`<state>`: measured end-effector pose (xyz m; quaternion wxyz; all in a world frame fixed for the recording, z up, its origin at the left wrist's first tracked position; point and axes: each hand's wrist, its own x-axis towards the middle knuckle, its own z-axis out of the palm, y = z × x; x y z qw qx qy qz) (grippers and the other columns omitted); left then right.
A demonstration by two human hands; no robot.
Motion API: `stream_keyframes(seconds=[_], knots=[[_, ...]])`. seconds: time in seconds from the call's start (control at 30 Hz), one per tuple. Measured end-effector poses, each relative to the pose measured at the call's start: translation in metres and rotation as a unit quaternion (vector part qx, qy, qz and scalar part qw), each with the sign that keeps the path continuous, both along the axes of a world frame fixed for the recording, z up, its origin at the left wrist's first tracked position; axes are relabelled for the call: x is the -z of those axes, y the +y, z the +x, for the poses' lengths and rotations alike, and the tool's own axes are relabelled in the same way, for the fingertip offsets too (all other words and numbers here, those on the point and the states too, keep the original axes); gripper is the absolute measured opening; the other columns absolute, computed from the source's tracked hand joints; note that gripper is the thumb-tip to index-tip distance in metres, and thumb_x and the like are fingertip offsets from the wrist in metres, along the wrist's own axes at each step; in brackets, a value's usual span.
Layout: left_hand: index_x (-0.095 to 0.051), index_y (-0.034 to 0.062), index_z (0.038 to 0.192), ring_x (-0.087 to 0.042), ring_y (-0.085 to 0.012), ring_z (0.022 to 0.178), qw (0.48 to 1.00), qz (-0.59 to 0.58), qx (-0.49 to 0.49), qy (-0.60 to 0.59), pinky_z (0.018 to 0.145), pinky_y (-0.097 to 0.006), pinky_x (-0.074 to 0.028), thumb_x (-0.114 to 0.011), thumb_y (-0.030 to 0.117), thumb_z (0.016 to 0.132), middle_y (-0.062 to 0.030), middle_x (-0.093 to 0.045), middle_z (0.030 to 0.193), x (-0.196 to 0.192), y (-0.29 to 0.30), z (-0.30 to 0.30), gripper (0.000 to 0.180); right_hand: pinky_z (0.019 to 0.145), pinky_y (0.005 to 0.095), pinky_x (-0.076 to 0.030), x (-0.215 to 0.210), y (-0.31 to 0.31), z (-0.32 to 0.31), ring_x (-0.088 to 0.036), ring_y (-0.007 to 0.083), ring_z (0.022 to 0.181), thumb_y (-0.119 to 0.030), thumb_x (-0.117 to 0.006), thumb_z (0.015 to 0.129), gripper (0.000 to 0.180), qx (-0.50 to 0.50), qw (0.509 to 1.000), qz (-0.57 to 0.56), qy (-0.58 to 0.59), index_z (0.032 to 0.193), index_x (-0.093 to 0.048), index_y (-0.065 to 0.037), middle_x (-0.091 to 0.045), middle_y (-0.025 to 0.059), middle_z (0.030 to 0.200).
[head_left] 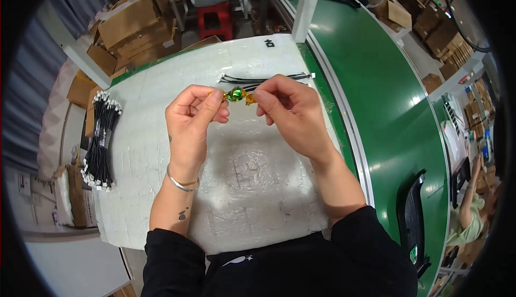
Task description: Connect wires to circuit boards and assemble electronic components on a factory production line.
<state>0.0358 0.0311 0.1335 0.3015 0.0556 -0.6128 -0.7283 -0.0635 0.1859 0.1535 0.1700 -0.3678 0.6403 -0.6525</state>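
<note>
A long, smooth green conveyor belt (376, 82) runs at 3 o'clock of a white, film-covered table (242, 211). A thick bundle of black cables with white connectors (101, 138) lies at the table's 9 o'clock; loose thin black cables (239, 79) lie near 1 o'clock. Toward 12 o'clock, the left hand (189, 115) and right hand (293, 108) narrowly pinch opposite ends of a shiny green-and-gold twisted foil wrapper (235, 94), held between them.

A black, white-printed T-shirt (312, 267) is worn at six o'clock, a silver bangle (179, 187) near a dark tattoo (181, 214) at eight.
</note>
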Motion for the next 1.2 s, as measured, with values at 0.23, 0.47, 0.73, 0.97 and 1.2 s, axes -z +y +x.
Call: stream_keyframes(seconds=[0.23, 0.47, 0.73, 0.97, 1.2], knots=[[-0.059, 0.0038, 0.084, -0.051, -0.0055, 0.057, 0.999, 0.046, 0.019, -0.017, 0.055, -0.020, -0.045, -0.060, 0.018, 0.093, -0.0005, -0.059, 0.067, -0.005, 0.004, 0.010, 0.017, 0.053, 0.0172, -0.037, 0.000, 0.006, 0.007, -0.048, 0.0033, 0.060, -0.015, -0.057, 0.094, 0.015, -0.008, 0.999, -0.026, -0.030, 0.086, -0.058, -0.002, -0.057, -0.0009, 0.070], [-0.050, 0.0081, 0.080, -0.041, -0.0053, 0.052, 0.999, -0.026, -0.002, -0.024, 0.049, -0.020, -0.036, -0.054, 0.023, 0.096, 0.0025, -0.046, 0.060, -0.005, 0.014, 0.009, 0.023, 0.059, 0.0204, -0.048, 0.002, -0.003, 0.018, -0.058, 0.0080, 0.070, -0.014, -0.059, 0.092, 0.024, -0.075, 0.984, -0.071, -0.147, 0.110, -0.058, 0.002, -0.062, 0.0037, 0.083], [-0.050, 0.0083, 0.079, -0.041, -0.0054, 0.052, 0.999, 0.006, 0.035, -0.028, 0.050, -0.020, -0.036, -0.052, 0.025, 0.098, 0.0027, -0.046, 0.060, -0.005, 0.013, 0.008, 0.025, 0.063, 0.0220, -0.053, 0.007, -0.001, 0.015, -0.065, 0.0118, 0.069, -0.005, -0.061, 0.090, 0.019, -0.058, 0.992, -0.099, -0.057, 0.106, -0.060, 0.005, -0.067, 0.0111, 0.084], [-0.057, 0.0048, 0.086, -0.048, -0.0057, 0.058, 0.998, -0.064, -0.021, 0.012, 0.053, -0.020, -0.040, -0.053, 0.024, 0.097, 0.0007, -0.054, 0.066, 0.004, 0.014, 0.007, 0.023, 0.064, 0.0214, -0.052, 0.005, -0.002, 0.013, -0.063, 0.0098, 0.071, -0.004, -0.059, 0.090, 0.016, -0.063, 0.983, -0.109, -0.131, 0.102, -0.061, 0.006, -0.066, 0.0079, 0.082], [-0.058, 0.0032, 0.096, -0.062, -0.0115, 0.068, 0.986, 0.109, 0.109, -0.066, 0.060, -0.024, -0.053, -0.058, 0.017, 0.094, -0.0022, -0.063, 0.076, -0.016, 0.016, 0.011, 0.014, 0.064, 0.0221, -0.053, 0.012, -0.001, 0.011, -0.064, 0.0100, 0.069, -0.001, -0.060, 0.084, 0.016, -0.007, 0.997, -0.074, -0.007, 0.099, -0.062, 0.004, -0.066, 0.0065, 0.080]])
